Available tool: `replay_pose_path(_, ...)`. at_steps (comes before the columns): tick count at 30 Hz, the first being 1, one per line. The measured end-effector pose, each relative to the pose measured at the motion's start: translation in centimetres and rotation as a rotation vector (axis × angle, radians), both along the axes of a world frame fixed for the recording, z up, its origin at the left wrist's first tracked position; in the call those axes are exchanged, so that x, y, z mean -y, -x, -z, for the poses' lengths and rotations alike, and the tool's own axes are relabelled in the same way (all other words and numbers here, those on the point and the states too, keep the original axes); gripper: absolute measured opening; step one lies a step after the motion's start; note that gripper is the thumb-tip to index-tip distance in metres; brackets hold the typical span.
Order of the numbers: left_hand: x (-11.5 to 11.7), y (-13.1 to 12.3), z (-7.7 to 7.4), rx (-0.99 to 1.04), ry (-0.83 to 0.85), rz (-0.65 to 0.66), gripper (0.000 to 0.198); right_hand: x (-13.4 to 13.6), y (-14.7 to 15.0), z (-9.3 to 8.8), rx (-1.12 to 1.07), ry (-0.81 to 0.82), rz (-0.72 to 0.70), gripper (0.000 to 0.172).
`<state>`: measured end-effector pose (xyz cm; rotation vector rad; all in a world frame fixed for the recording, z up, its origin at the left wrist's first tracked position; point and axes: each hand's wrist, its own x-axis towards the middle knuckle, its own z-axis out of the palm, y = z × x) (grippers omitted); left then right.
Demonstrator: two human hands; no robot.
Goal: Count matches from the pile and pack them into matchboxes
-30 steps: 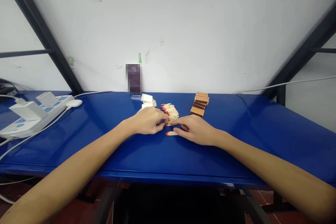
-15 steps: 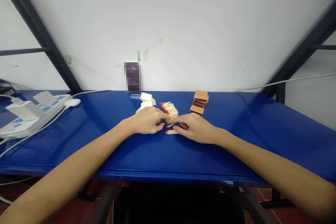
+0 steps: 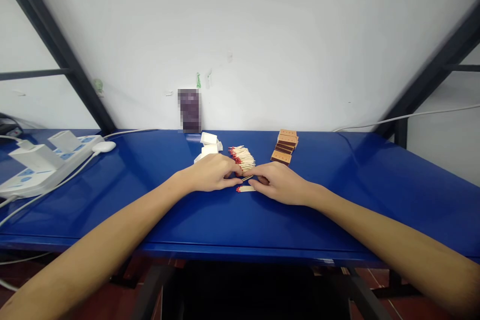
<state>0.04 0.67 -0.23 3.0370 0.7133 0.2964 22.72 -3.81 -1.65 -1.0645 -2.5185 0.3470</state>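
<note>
A heap of red-tipped matches (image 3: pixel 243 156) lies on the blue table (image 3: pixel 232 220). Just below it, my left hand (image 3: pixel 211 173) rests on the table with its fingers curled and pinched at the heap's near edge. My right hand (image 3: pixel 279 183) lies opposite, fingertips pressed together on a small bundle of matches (image 3: pixel 245 189). One loose match (image 3: pixel 246 178) lies between the two hands. White inner trays (image 3: pixel 209 143) stand behind my left hand. Brown matchbox sleeves (image 3: pixel 286 146) are stacked behind my right hand.
A white power strip (image 3: pixel 41 166) with plugged adapters and cables lies at the far left. A blurred dark object (image 3: pixel 189 110) leans on the white wall. Black frame bars slant at both sides, and a grey cable (image 3: pixel 412 118) runs along the right.
Both hands stay almost still. My left fingertips have slid slightly toward the right hand, and the loose match between them has shifted a little.
</note>
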Motion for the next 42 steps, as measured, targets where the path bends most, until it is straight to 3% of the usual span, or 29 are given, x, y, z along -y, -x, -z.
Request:
replay_pose_path(19,0.2,0.1,-0.3,-0.004,-0.009,0.018,0.022,-0.7,0.0,0.5,-0.008,-0.022,0.057,0.028)
replay_pose_path(34,0.2,0.0,0.0,0.084,0.144,-0.031,0.016,-0.9,0.0,0.8,-0.064,-0.022,0.034,0.020)
replay_pose_path(42,0.6,0.2,-0.9,0.047,0.045,-0.046,0.020,-0.9,0.0,0.8,-0.058,-0.026,0.026,0.021)
